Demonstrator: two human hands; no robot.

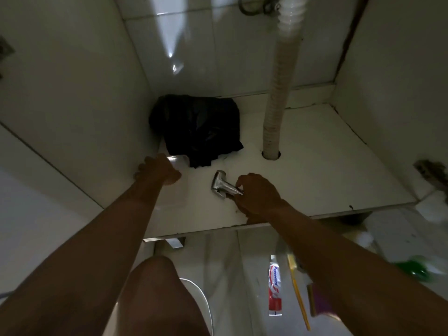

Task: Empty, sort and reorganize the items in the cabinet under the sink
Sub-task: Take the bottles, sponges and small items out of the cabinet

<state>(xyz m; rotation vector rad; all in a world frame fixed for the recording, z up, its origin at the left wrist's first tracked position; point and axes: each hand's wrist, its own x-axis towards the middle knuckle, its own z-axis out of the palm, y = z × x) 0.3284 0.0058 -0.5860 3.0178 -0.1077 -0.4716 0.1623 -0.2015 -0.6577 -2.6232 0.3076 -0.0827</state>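
Cabinet emptying – well advanced, not complete
Judged from the layout, most items are out: a toothpaste tube [275,284], a yellow toothbrush [298,297] and a green bottle [415,267] lie outside, nearer the camera than the drain hose [281,93]. On the cabinet floor [315,166] there remain a black bag [196,128] left of the hose, plus a clear plastic container [175,190] and a chrome sprayer head [223,184] front-left of it. Both arms reach in – right hand [257,195] fingers closed round the sprayer handle, left hand [157,172] fingers curled over the container's far edge; sorting and restocking remain
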